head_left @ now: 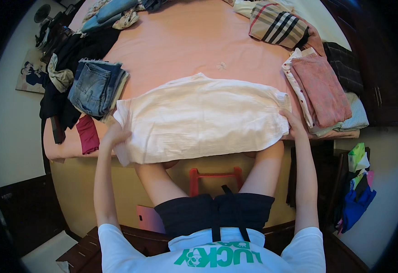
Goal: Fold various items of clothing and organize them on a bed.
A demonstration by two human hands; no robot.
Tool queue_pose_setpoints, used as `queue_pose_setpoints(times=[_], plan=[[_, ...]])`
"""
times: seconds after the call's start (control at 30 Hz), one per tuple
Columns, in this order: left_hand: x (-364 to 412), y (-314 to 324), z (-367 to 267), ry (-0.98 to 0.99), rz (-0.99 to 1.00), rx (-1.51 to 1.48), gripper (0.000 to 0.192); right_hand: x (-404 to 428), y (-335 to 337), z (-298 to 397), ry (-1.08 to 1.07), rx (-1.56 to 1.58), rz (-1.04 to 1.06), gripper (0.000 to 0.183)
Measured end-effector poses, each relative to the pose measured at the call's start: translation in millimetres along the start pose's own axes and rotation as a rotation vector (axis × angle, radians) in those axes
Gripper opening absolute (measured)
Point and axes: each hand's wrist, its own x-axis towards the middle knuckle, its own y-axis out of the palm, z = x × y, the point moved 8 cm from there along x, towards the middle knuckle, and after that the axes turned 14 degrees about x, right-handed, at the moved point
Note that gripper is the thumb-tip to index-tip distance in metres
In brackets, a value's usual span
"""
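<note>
A white crinkled-cotton garment (202, 116), probably trousers, lies stretched crosswise over the near edge of the bed and partly over my knees. My left hand (117, 134) grips its left end, where the cloth looks layered. At the other end, my right hand (290, 123) holds the gathered, elastic-looking cuff by its near corner. The fingers of both hands are partly hidden by cloth.
Folded denim (95, 87) sits left, beside dark clothes (79, 47) and a dark red folded cloth (88, 134). To the right are a folded pink garment (322, 88) on a stack and a checked cloth (277, 25). A red stool (216, 175) stands below the bed edge.
</note>
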Motion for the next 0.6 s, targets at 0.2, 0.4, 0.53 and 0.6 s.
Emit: queue_pose_setpoints(times=[0.2,0.4,0.53,0.6], plan=[[-23,-45,-89,0.198,-0.073,-0.492,0.057,24,-34,-7,0.044,0.030,-0.003,0.042],[-30,-49,-235,0.351,-0.027,-0.529,0.066,-7,-1,-5,0.129,0.092,-0.010,0.040],[-7,8,-295,0.331,0.116,-0.565,0.066,10,-11,-17,0.138,0.199,0.016,0.038],[-5,28,-305,0.341,0.131,-0.477,0.065,13,-8,-15,0.062,0.203,0.085,0.037]])
